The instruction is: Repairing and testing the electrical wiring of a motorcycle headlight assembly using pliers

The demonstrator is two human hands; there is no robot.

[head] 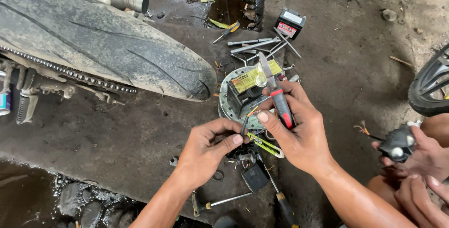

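Wires (250, 115) run from a round metal part (229, 98) on the dirty floor (140, 134), beside a big tyre (117, 50). Left hand (206, 151) pinches them tight. Right hand (299, 130) grips a red-handled knife (276, 94), blade up. It looks like wire trimming; the blade needs careful aiming.

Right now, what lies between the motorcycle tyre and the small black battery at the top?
In the head view, between tyre and battery: a yellow-handled screwdriver on wet concrete.

Motorcycle repair workshop: stained concrete floor (355, 64), motorcycle rear tyre (93, 36) with drive chain (70, 73), scattered screwdrivers (227, 30), small battery (290, 23).
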